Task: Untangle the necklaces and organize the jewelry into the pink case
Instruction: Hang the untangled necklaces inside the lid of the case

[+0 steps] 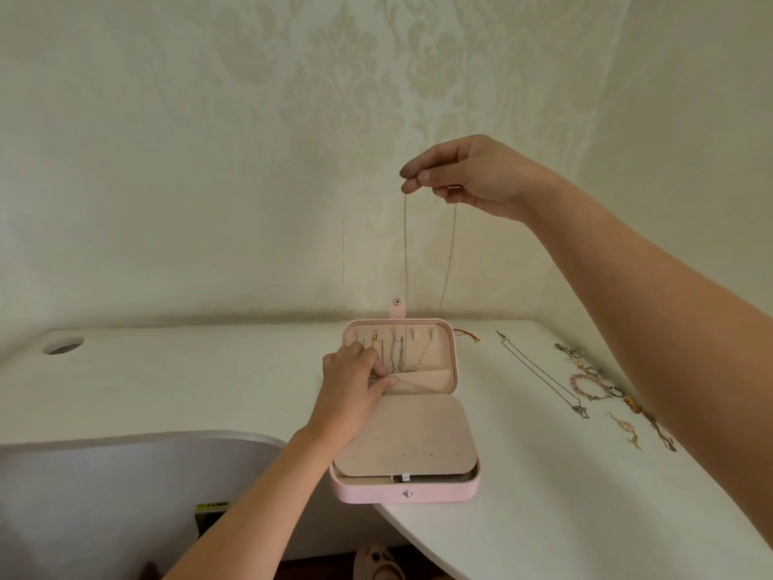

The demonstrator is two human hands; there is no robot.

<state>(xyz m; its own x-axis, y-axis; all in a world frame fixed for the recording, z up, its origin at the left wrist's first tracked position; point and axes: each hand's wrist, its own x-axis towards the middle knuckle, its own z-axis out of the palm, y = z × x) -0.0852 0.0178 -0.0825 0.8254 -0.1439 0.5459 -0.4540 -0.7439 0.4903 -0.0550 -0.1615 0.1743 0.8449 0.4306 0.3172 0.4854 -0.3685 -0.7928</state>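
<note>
The pink case [454, 492] lies open on the white table [209, 383], its lid propped back with several chains hanging from hooks inside. My right hand [464, 173] is raised high above the case and pinches a thin silver necklace [405, 244], whose two strands hang down into the lid. My left hand [355, 383] pinches the edge of the beige pocket at the lid's lower left. A beige padded flap [414, 437] covers the case's lower half.
To the right of the case lie a long silver pendant necklace [543, 376], a pink bead bracelet [585, 385], and several more chains and charms [627, 429]. A red cord [466, 334] sits behind the lid. A round hole [62, 345] is at the table's far left. The table edge curves in front.
</note>
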